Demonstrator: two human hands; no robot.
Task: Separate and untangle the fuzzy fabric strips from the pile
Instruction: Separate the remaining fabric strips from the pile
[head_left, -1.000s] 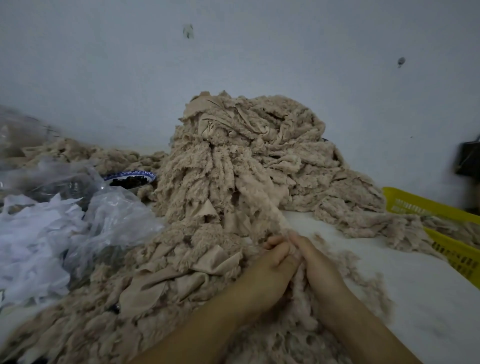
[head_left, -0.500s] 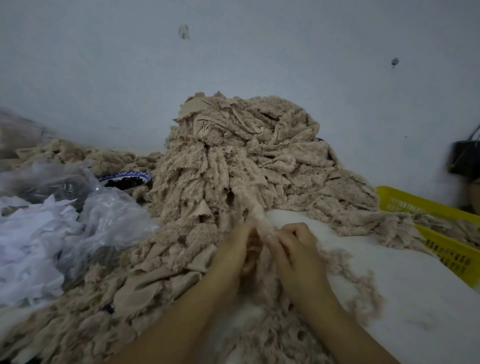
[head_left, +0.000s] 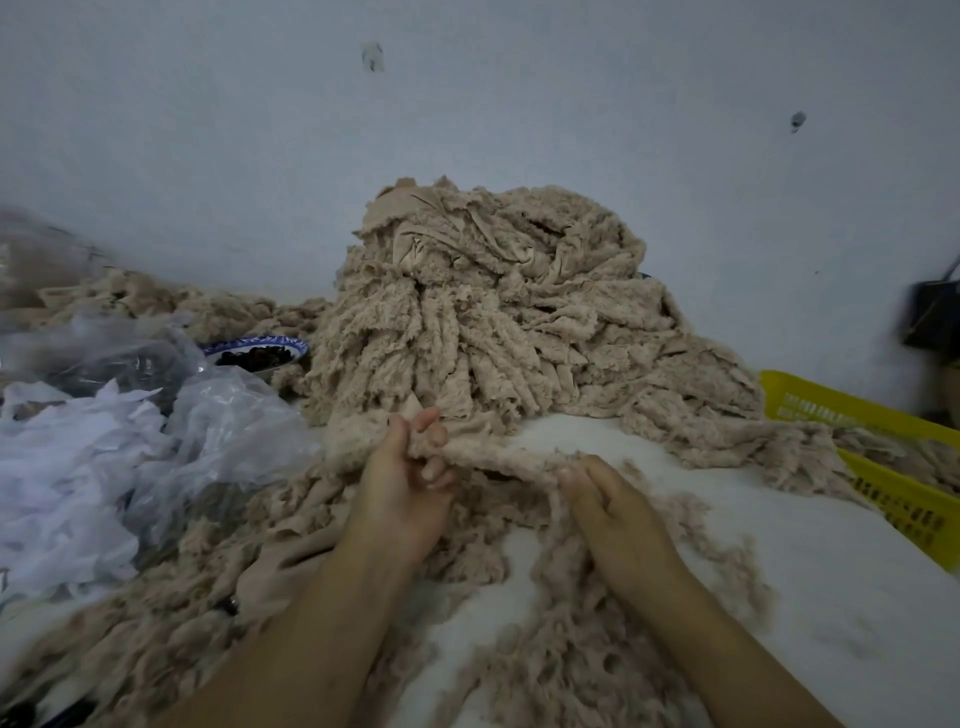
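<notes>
A beige fuzzy strip (head_left: 501, 457) (shaggy, with ragged edges) stretches between both hands, just in front of the tall pile (head_left: 493, 322) on the white table (head_left: 805, 571). The left hand (head_left: 402, 493) curls its fingers round one end; the right hand (head_left: 618, 512) pinches the other.

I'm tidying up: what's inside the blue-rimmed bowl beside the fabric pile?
Dark pieces fill the blue-rimmed bowl; what they are is unclear. The plastic bag covers its near left edge, and its bottom is hidden.

head-worn view, forward-down, close over hands (head_left: 511, 499)
</notes>
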